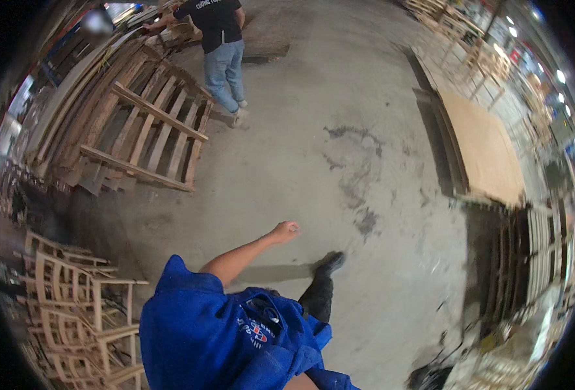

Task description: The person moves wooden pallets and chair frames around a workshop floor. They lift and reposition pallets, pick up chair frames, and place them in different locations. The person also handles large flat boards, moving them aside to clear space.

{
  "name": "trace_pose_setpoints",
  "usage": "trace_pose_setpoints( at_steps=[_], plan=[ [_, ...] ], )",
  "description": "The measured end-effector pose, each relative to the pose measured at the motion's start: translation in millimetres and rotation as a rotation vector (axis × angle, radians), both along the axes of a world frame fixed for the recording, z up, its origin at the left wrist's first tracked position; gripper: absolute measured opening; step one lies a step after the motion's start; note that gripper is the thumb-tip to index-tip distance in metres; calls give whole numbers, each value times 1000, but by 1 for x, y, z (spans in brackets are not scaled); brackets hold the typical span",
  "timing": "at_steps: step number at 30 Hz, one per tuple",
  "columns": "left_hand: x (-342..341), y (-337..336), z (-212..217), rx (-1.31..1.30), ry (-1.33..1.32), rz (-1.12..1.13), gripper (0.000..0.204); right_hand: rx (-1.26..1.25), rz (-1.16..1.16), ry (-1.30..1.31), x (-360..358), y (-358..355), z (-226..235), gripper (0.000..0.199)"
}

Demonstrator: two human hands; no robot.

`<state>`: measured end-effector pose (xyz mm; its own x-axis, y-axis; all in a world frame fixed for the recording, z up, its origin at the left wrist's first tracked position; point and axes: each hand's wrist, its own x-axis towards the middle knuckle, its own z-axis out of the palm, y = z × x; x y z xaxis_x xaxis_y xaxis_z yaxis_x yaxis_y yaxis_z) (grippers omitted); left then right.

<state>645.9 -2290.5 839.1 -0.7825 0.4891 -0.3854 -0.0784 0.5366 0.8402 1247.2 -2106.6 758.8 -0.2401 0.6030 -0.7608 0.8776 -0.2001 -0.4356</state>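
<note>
Head view: left hand (286, 230) swung out over the bare concrete floor (313, 162), fingers curled into a loose fist, nothing in it. Right hand not seen. Blue work jacket (216, 331) fills the lower edge, a dark boot (329, 263) on the floor just right of the hand. Wooden pallet (151, 133) leans on stacked boards, up-left of the hand, well apart. Another person in jeans (225, 65) stands beyond the pallet. Unfinished wooden chair frames (73, 305) piled left of the jacket. Plywood sheet stack (482, 146) far right of the hand.
</note>
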Motion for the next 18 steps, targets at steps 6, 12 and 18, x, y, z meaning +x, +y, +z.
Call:
trace_pose_setpoints(
  at_steps=[6,12,18],
  plan=[
    [-125,83,-54,-353,-230,-25,35,-14,100,122,-318,237,18,19],
    [-259,162,-72,-275,-584,517,24,513,593,326,-745,632,-18,15],
    [-476,283,-156,-542,-508,397,34,207,97,445,-1014,797,71,12]
  ],
)
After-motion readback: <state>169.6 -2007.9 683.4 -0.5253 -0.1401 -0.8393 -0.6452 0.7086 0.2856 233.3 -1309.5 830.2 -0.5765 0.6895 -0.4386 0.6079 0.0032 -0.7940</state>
